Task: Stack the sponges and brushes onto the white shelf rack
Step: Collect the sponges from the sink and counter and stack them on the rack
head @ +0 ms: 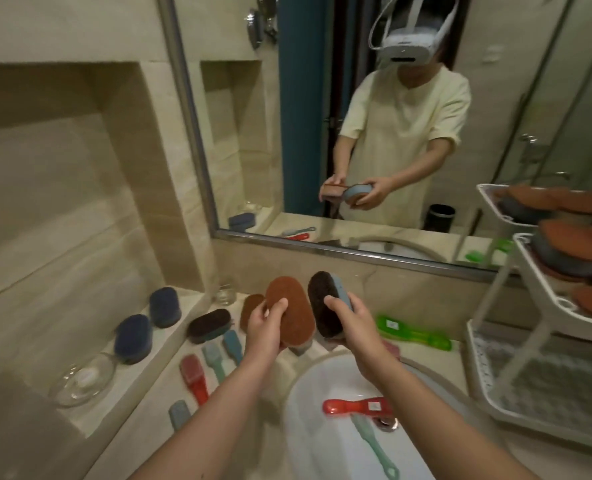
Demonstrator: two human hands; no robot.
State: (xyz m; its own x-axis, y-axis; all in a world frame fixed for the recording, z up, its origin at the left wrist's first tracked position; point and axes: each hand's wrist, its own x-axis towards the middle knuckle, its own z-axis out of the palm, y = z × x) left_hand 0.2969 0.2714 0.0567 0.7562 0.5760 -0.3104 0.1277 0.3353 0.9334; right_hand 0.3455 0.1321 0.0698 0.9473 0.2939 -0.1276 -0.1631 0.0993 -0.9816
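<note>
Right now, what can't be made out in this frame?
White plastic shelf rack: head view, cut off by the right edge; sponge count unclear.
Rust-brown oval sponge: lower end hidden by the left hand.
Dark-padded blue sponge: lower end hidden by the right hand.
Red plastic brush in the white sink: label too small to read.

The left hand grips a brown sponge held upright. Just beside it at 3 o'clock, the right hand grips a dark-faced blue sponge. From the hands, at 6 o'clock a white sink holds a red brush and a pale green brush. At 3 o'clock stands the white shelf rack, its upper 2 tiers loaded with brown and blue sponges. At 9 o'clock 2 blue sponges sit on a ledge. At 8 o'clock 3 brushes lie on the counter.
</note>
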